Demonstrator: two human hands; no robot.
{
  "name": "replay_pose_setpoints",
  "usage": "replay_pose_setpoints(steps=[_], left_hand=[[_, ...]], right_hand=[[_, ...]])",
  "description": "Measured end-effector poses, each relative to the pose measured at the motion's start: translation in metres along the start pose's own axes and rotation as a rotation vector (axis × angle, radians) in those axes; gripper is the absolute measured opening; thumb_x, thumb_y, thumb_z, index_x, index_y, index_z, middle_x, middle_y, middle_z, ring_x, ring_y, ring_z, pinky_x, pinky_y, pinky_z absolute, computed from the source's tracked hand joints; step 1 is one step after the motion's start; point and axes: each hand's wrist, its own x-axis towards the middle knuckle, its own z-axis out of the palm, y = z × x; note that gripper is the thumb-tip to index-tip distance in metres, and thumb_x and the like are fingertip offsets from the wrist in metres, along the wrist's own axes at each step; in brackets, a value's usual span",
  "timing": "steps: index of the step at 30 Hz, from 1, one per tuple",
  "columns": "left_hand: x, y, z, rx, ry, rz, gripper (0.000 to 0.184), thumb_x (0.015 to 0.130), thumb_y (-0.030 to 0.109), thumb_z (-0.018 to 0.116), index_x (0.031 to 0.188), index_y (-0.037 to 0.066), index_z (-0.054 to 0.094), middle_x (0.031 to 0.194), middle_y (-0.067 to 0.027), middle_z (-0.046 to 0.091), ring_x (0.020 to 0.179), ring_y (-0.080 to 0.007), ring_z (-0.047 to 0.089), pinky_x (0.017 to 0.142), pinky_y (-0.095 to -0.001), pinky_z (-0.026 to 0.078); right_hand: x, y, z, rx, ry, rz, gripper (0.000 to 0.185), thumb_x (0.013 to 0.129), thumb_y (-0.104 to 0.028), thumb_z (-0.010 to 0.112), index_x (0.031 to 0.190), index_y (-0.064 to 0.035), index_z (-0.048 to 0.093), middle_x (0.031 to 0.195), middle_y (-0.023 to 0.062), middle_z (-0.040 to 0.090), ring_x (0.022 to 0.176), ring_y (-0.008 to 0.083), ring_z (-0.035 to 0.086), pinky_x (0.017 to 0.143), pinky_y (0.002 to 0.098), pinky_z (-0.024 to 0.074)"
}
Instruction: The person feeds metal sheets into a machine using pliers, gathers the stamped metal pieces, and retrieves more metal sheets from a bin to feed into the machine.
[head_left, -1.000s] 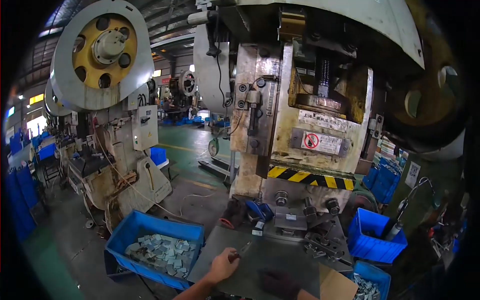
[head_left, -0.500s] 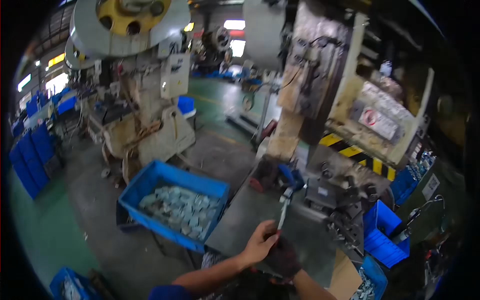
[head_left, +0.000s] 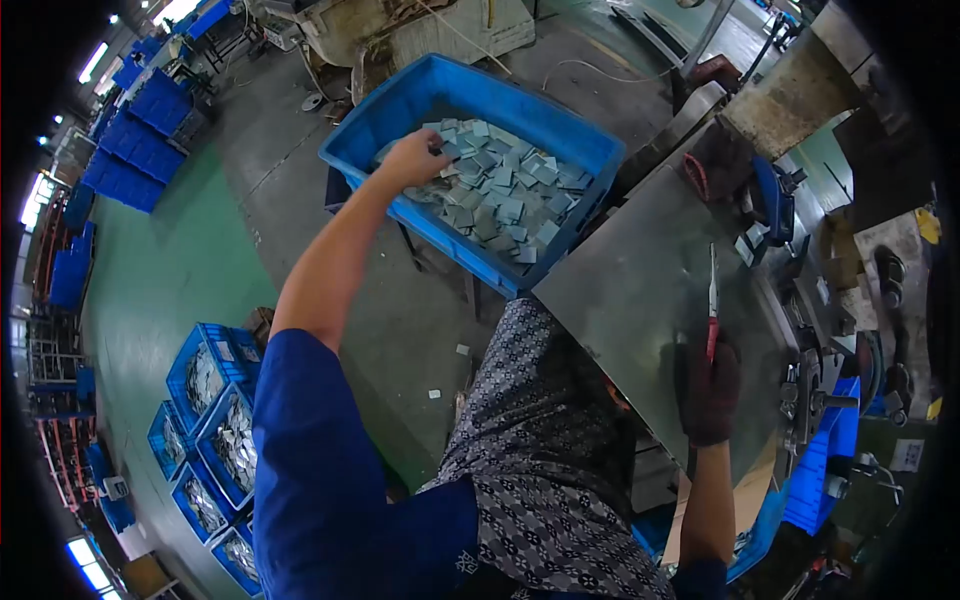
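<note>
My bare left hand point(head_left: 415, 160) reaches into the blue bin point(head_left: 470, 258), at the left part of the pile of small flat metal pieces point(head_left: 508, 185). Its fingers are bent over the pieces; whether they pinch one cannot be made out. In a dark glove, my right hand point(head_left: 712, 392) is closed on red-handled pliers point(head_left: 713, 310). The pliers point away from me over the grey metal table point(head_left: 640, 270), with nothing visible in their tip. Near the table's far edge lie a dark red-edged glove point(head_left: 715, 160) and a blue tool point(head_left: 773, 198).
Blue crates point(head_left: 205, 440) full of metal parts are stacked on the floor at left. Machine parts point(head_left: 810, 330) line the table's right side, beside another blue bin point(head_left: 822, 470). A machine base point(head_left: 420, 40) stands beyond the large bin. Two small pieces lie on the floor.
The view has swung left and down. My left hand has left the pliers area and moved into the blue bin. My right hand has taken hold of the pliers.
</note>
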Motion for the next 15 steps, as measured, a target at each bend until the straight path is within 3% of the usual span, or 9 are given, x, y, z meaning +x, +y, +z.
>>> replay_pose_setpoints(steps=[2,4,6,9,11,13,15], left_hand=[[0.016,-0.026,-0.006,0.075,-0.029,-0.058,0.054,0.071,0.036,0.070,0.115,0.006,0.062,0.110,-0.0185,0.065,0.102,-0.0345,0.063,0.088,-0.0429,0.050],[0.032,-0.046,0.001,0.350,-0.064,0.009,0.048,0.072,0.033,0.070,0.111,0.005,0.063,0.105,-0.0181,0.067,0.101,-0.0356,0.063,0.086,-0.0433,0.050],[0.049,-0.050,0.015,0.385,-0.131,-0.052,0.046,0.073,0.033,0.069,0.110,0.005,0.065,0.103,-0.0193,0.067,0.099,-0.0364,0.063,0.084,-0.0438,0.050],[0.086,-0.062,0.047,0.518,-0.311,-0.140,0.047,0.079,0.036,0.066,0.115,0.006,0.064,0.103,-0.0206,0.066,0.098,-0.0360,0.063,0.084,-0.0449,0.050],[0.116,-0.078,0.077,0.667,-0.550,-0.065,0.050,0.085,0.042,0.060,0.122,0.008,0.061,0.113,-0.0215,0.063,0.104,-0.0364,0.060,0.087,-0.0463,0.048],[0.100,-0.044,0.060,0.611,-0.623,-0.038,0.057,0.088,0.049,0.055,0.129,0.009,0.056,0.126,-0.0211,0.056,0.114,-0.0370,0.055,0.092,-0.0464,0.046],[0.120,-0.051,0.079,0.610,-0.659,-0.034,0.065,0.087,0.053,0.054,0.134,0.009,0.049,0.133,-0.0194,0.049,0.119,-0.0368,0.051,0.097,-0.0453,0.043]], right_hand=[[0.004,-0.015,0.002,0.040,0.109,-0.201,0.021,0.085,-0.009,0.064,0.105,-0.0016,0.061,0.104,0.0185,0.061,0.088,0.0343,0.061,0.076,0.0373,0.0505],[0.005,-0.029,0.002,-0.043,0.096,-0.164,0.021,0.084,-0.008,0.065,0.104,-0.0019,0.062,0.104,0.0188,0.061,0.088,0.0349,0.061,0.075,0.0382,0.0506],[0.009,-0.035,0.002,-0.130,0.084,-0.134,0.020,0.084,-0.008,0.065,0.103,-0.0021,0.062,0.105,0.0191,0.061,0.088,0.0355,0.061,0.074,0.0391,0.0507],[0.015,-0.034,0.004,-0.120,0.095,-0.273,0.020,0.083,-0.009,0.067,0.102,-0.0030,0.062,0.104,0.0182,0.061,0.086,0.0356,0.062,0.071,0.0402,0.0508],[0.015,-0.033,0.007,-0.123,0.071,-0.209,0.021,0.082,-0.008,0.068,0.101,-0.0029,0.062,0.103,0.0190,0.061,0.085,0.0356,0.062,0.070,0.0406,0.0510],[0.014,-0.035,0.008,-0.175,0.066,-0.208,0.020,0.082,-0.007,0.068,0.100,-0.0024,0.062,0.102,0.0196,0.061,0.084,0.0358,0.062,0.070,0.0407,0.0509],[0.016,-0.039,0.008,-0.230,0.062,-0.204,0.020,0.081,-0.007,0.068,0.099,-0.0019,0.061,0.101,0.0203,0.061,0.083,0.0360,0.062,0.069,0.0408,0.0509]])
